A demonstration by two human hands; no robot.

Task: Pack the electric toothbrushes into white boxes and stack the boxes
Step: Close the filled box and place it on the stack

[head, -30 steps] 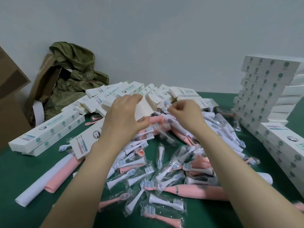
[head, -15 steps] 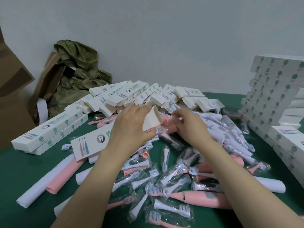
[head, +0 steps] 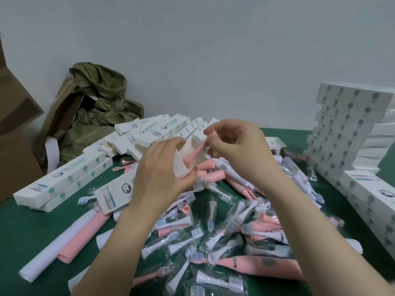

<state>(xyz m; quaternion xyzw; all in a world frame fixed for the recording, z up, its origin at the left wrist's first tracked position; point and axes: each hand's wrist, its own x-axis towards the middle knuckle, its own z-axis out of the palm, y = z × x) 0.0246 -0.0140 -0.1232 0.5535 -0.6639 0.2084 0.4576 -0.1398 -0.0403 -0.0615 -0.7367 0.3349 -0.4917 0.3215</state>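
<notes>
My left hand grips the open end of a long white box that slants down to the left over the green table. My right hand pinches a pink brush head in a clear bag at the box's mouth, its lower end just inside the opening. Under both hands lies a heap of bagged white and pink brush heads and pink and white handles. The rest of the box's inside is hidden by my left hand.
A tall stack of white boxes stands at the right, with more boxes in front of it. Loose white boxes pile up at the back, two lie at the left. Brown cartons and green cloth fill the left corner.
My right hand has come up from the heap with a pink brush head and brought it to the box mouth. My left hand keeps the box's open end.
</notes>
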